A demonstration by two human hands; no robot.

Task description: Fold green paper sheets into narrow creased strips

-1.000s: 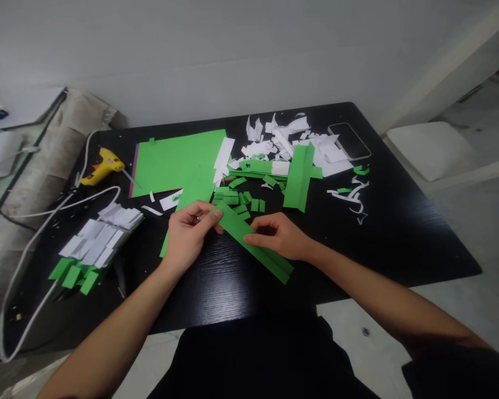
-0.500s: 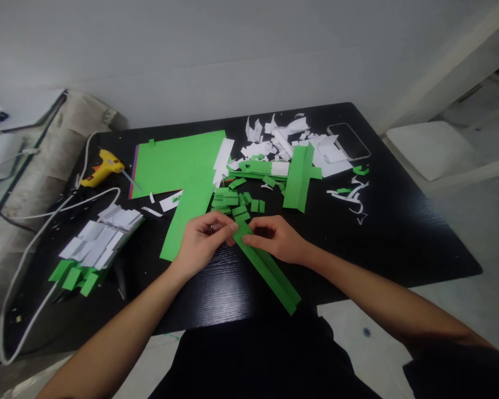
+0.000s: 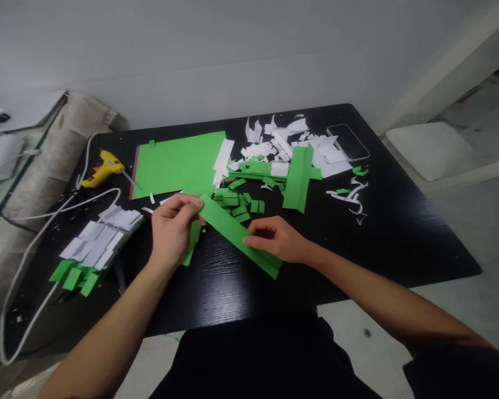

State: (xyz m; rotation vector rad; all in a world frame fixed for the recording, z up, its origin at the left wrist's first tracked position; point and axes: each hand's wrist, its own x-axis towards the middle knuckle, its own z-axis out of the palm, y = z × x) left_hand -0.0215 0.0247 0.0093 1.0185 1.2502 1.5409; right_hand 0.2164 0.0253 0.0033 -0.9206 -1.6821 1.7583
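A long folded strip of green paper [image 3: 233, 230] stretches between my hands above the black table. My left hand [image 3: 175, 224] pinches its far left end between thumb and fingers. Farther down the strip, my right hand [image 3: 276, 238] is closed on its right edge. Beyond the strip lie several small folded green paper pieces [image 3: 239, 202]. Under my left hand, part of a green sheet [image 3: 192, 244] shows; my hand covers the rest. A wider creased green piece [image 3: 297, 180] rests past my right hand.
On the left are a yellow glue gun [image 3: 103, 169] with a white cord and a bundle of white and green folded paper [image 3: 93, 244]. A large green sheet [image 3: 174, 160], white paper scraps [image 3: 280, 144] and a phone [image 3: 348, 142] lie toward the back of the black table [image 3: 391, 233].
My left hand has moved left and away from me with the strip's end, swinging the strip flatter across the view. The right hand stays nearly in place, nearer the strip's other end.
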